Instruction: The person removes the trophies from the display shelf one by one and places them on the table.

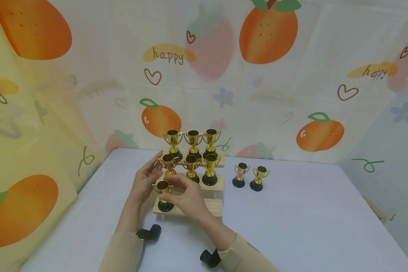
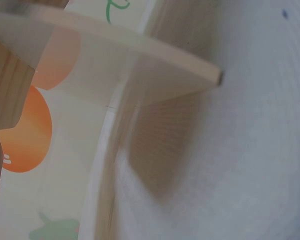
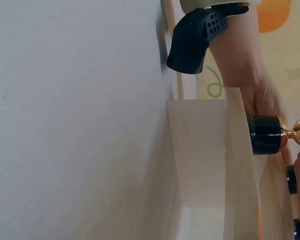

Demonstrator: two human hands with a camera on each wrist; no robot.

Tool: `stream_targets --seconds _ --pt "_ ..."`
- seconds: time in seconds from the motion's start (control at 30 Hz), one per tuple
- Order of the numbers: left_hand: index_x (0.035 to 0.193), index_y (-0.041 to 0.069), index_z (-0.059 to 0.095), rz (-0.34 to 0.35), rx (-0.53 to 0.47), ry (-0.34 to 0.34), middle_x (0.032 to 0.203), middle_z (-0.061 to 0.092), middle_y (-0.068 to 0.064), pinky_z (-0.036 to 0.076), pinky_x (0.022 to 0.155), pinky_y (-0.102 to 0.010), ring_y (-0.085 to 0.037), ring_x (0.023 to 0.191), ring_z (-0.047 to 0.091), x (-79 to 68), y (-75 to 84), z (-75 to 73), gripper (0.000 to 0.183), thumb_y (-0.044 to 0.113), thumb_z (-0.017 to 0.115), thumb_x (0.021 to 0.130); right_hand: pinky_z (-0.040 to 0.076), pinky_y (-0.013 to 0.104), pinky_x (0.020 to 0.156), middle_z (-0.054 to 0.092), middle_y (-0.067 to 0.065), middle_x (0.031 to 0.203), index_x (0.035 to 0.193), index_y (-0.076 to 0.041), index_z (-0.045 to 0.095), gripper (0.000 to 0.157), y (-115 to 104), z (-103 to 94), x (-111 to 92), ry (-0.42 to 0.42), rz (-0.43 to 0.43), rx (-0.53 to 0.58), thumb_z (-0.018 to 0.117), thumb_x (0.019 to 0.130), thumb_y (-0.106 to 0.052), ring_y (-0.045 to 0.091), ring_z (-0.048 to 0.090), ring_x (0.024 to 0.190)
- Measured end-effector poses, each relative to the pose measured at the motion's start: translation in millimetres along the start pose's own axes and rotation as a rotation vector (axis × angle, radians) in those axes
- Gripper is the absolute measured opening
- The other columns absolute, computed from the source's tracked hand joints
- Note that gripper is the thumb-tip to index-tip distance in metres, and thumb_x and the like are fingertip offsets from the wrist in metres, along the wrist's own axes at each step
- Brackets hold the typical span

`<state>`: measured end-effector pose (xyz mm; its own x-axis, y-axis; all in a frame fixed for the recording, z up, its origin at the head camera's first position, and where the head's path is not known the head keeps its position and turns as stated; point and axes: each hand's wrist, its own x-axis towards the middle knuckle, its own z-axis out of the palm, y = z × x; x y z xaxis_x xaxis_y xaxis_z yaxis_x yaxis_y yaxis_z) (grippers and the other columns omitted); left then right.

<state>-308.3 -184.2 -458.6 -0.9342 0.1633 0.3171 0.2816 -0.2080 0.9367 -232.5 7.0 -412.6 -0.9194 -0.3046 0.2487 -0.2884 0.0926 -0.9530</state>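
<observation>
Left of centre in the head view, the left hand (image 1: 144, 182) is at the left side of a three-tier wooden display stand (image 1: 213, 206), fingers reaching upward; whether it grips the stand I cannot tell. Just right of it, a gold trophy cup (image 1: 163, 185) stands upright at the left end of the lowest tier, pinched between the thumb and fingers of the right hand (image 1: 191, 198). Above, the middle tier bears three trophies (image 1: 191, 162) in a row, the top tier three more (image 1: 193, 139). Right of the stand, two small trophies (image 1: 259, 173) stand side by side on the white tabletop (image 1: 309, 219), before a fruit-printed backdrop (image 1: 268, 98).
</observation>
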Motion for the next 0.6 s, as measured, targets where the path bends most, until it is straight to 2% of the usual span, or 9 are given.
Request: stream_targets --seconds 0.23,0.4,0.6 --pt "0.154 0.004 0.03 -0.026 0.023 0.006 0.165 0.025 -0.005 0.038 0.113 -0.008 0.006 0.14 0.041 0.2 0.2 -0.7 0.064 -0.007 0.053 0.095 0.056 0.016 0.097 0.068 0.001 0.124 0.125 -0.017 0.066 0.047 3.8 2.7 2.6 0.003 0.026 0.002 0.082 0.081 -0.021 0.017 0.065 0.114" --pt "0.154 0.001 0.028 -0.008 0.016 0.001 0.166 0.02 -0.012 0.038 0.113 -0.008 0.013 0.134 0.044 0.6 0.4 -0.7 0.065 -0.01 0.051 0.095 0.058 0.018 0.094 0.069 0.0 0.121 0.12 -0.021 0.067 0.043 6.2 3.9 3.2 0.014 0.038 0.0 0.082 0.08 -0.022 0.016 0.067 0.11" --pt "0.154 -0.001 0.027 0.013 0.001 -0.008 0.165 0.02 -0.014 0.037 0.113 -0.009 0.016 0.13 0.046 0.7 -1.1 -0.9 0.065 -0.01 0.052 0.094 0.06 0.018 0.09 0.069 0.002 0.119 0.119 -0.019 0.068 0.042 7.8 4.0 2.5 0.017 0.036 0.001 0.083 0.08 -0.021 0.013 0.069 0.105"
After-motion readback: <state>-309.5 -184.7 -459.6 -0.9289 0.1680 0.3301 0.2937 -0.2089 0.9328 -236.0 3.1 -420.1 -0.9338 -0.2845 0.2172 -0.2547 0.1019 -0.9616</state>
